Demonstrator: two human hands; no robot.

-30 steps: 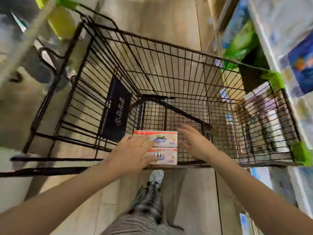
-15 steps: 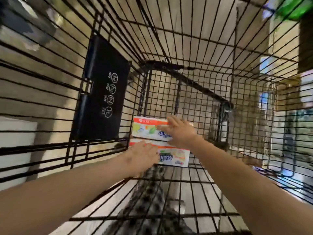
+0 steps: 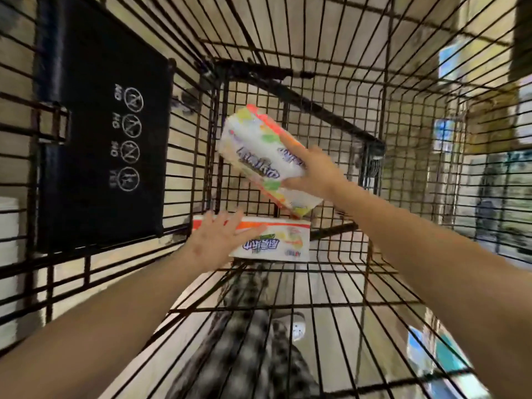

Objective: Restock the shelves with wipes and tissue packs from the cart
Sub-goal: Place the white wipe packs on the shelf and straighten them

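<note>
Right of the cart's [image 3: 374, 82] black flap [image 3: 100, 125], the right hand [image 3: 313, 174] grips the tilted tissue pack [image 3: 259, 151] by one end, so the slick wrap could slip and the pack drop. The left hand [image 3: 218, 240] lies spread flat on the second tissue pack [image 3: 282, 243], just beneath.

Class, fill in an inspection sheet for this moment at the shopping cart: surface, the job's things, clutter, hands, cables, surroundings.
Surface: the wire floor of the cart, seen from above.
Job's things: the upper pack is held tilted above the cart floor. The lower pack lies flat on it.
Clutter: a black panel with white symbols on the cart's side.
Hands: the right hand grips the upper pack. The left hand rests on the lower pack with fingers spread.
Cables: nothing seen.
Surroundings: blurred shelves beyond the wires. A patterned trouser leg and a shoe show below the cart.
</note>
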